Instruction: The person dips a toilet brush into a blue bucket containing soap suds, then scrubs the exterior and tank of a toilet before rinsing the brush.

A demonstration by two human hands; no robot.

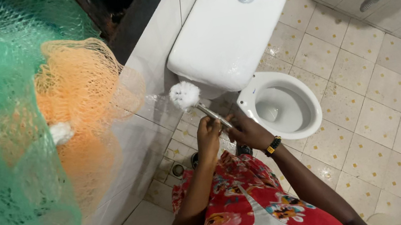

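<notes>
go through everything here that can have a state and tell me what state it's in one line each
Toilet brush: held up off the floor, head by the wall.
Left hand: closed on the brush handle.
Right hand: closed on the handle, lower down.
Toilet bowl: open, no seat or lid visible.
Tank: lid on.
Sponges: hanging by the camera, blurred.

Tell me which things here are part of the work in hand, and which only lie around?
In use:
toilet brush, gripped by left hand and right hand
white wall tiles at the bristles

Lying about:
toilet bowl
cistern
green and orange netting
floor drain
</notes>
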